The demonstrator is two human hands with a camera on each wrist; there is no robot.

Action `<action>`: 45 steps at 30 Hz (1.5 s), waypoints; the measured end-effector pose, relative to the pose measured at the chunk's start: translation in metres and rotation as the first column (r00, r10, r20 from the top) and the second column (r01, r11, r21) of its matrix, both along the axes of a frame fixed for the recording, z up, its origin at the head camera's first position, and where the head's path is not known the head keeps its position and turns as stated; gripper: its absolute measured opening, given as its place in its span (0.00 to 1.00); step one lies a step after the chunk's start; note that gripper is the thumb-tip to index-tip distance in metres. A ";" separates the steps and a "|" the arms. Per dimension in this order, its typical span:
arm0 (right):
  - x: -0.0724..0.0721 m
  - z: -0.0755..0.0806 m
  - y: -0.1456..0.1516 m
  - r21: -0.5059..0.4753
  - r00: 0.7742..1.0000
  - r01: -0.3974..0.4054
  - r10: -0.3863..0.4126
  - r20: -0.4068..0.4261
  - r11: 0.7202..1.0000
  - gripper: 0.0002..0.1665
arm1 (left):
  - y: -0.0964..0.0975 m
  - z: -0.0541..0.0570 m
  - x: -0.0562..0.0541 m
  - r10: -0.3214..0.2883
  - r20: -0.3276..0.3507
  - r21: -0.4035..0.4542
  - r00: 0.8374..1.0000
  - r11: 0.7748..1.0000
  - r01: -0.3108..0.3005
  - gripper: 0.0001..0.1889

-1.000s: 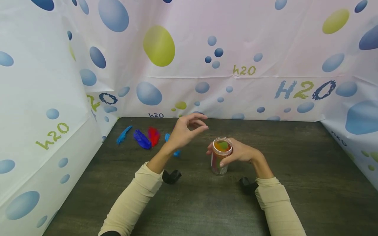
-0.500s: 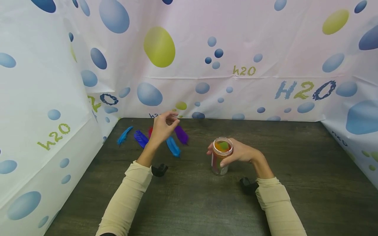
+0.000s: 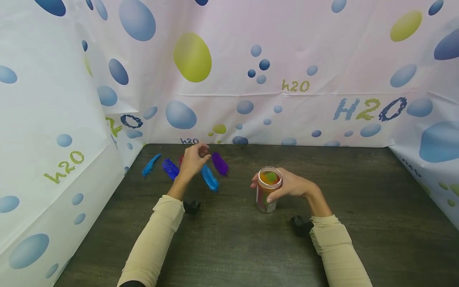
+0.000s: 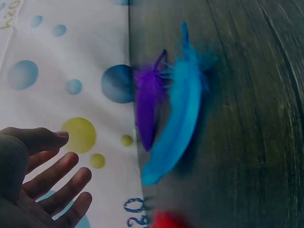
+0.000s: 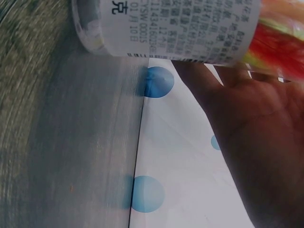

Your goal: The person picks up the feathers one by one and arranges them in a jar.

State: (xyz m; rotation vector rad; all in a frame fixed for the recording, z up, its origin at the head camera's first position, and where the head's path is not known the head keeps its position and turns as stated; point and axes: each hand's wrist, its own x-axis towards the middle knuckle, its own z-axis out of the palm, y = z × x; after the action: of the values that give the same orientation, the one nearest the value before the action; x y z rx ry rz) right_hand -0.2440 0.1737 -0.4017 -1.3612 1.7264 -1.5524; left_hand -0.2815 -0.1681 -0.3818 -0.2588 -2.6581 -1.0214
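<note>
One slender bright-blue feather (image 3: 209, 179) I see lies just right of the nearer, loosely spread left hand (image 3: 192, 162), slanting near-right, while the right hand (image 3: 292, 184) grips the clear cylindrical jar (image 3: 263, 199).

Left forearm (image 3: 154, 241) extended forward, slanting inward, left of the jar (image 3: 264, 196). Left wrist (image 3: 177, 189) bare past the sleeve, also left of it. Left hand (image 3: 192, 162) beyond the jar's far side and well apart from it; thumb (image 4: 43, 139) stretched out, fingers (image 4: 52, 175) loosely curved, gaps between them. Right forearm (image 3: 338, 251) angles in from right of the jar, near side. Right hand (image 3: 292, 182) grips the jar: thumb across its near face, fingers round the far side, fingertips (image 3: 254, 182) showing at its left edge.
</note>
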 end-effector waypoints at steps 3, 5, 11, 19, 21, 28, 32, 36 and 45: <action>0.000 0.000 -0.001 0.005 1.000 0.006 -0.006 0.008 1.000 0.33 | -0.004 -0.006 -0.004 0.031 0.045 -0.030 0.999 0.999 -0.029 0.16; 0.001 0.001 -0.001 0.009 1.000 0.008 -0.008 0.015 1.000 0.34 | -0.006 -0.010 -0.007 0.053 0.080 -0.053 0.995 0.997 -0.049 0.17; 0.001 0.001 -0.003 0.007 1.000 0.002 -0.002 0.016 1.000 0.34 | -0.015 -0.021 -0.011 0.093 0.170 -0.143 0.981 0.987 -0.068 0.19; 0.002 0.001 -0.002 0.010 1.000 0.010 -0.010 0.019 1.000 0.34 | -0.018 -0.027 -0.016 0.095 0.228 -0.155 0.969 0.986 -0.060 0.21; 0.002 0.000 -0.002 0.006 1.000 0.006 -0.007 0.017 1.000 0.34 | -0.018 -0.029 -0.016 0.083 0.220 -0.143 0.972 0.988 -0.052 0.21; 0.002 -0.002 -0.002 -0.011 1.000 -0.005 0.005 0.013 1.000 0.33 | -0.019 -0.033 -0.018 0.077 0.199 -0.107 0.977 0.993 -0.057 0.22; 0.003 0.000 -0.002 -0.003 1.000 0.005 -0.005 0.018 1.000 0.34 | -0.019 -0.034 -0.018 0.077 0.203 -0.076 0.976 0.995 -0.062 0.22; 0.003 0.001 -0.002 0.008 1.000 0.010 -0.011 0.022 1.000 0.35 | -0.019 -0.034 -0.017 0.069 0.199 -0.042 0.978 0.997 -0.062 0.22; 0.002 -0.002 -0.001 0.001 1.000 0.010 -0.010 0.017 1.000 0.34 | -0.024 -0.036 -0.014 0.042 0.168 0.009 0.985 0.999 -0.044 0.19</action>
State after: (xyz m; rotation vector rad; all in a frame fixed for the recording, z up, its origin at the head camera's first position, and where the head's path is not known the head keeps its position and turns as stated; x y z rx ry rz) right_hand -0.2424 0.1726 -0.4040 -1.3371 1.7263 -1.5633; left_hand -0.2952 -0.1921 -0.4178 -0.1167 -2.7915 -1.0911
